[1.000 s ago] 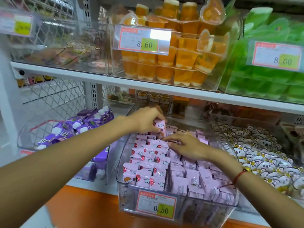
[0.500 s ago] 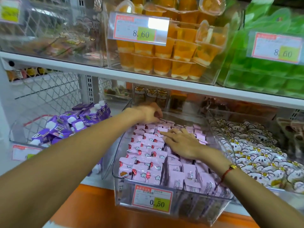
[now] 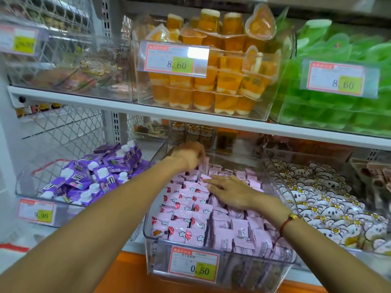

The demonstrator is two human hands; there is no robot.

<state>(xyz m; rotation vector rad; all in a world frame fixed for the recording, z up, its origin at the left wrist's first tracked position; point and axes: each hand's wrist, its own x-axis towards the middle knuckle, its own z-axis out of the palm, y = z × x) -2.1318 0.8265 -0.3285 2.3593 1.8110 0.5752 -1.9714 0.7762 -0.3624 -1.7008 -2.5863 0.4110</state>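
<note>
While the left hand (image 3: 188, 154) pinched a packet (image 3: 204, 166) at 12 o'clock in the bin (image 3: 156, 265), the right hand (image 3: 230, 191) lay flat, fingers straight, on packets (image 3: 222, 229); jellies (image 3: 203, 98) filled the shelf (image 3: 84, 98) above.

Orange jelly cups (image 3: 203, 89) on shelf above purple cartons (image 3: 101, 172).

Clear glossy plastic bin (image 3: 281, 271) — matt pink foil-like packets (image 3: 196, 225), paper price tag (image 3: 193, 263).

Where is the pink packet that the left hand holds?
In the head view, the pink packet stands upright at the back of the clear bin, pinched by the left hand, just beyond the right hand.
</note>
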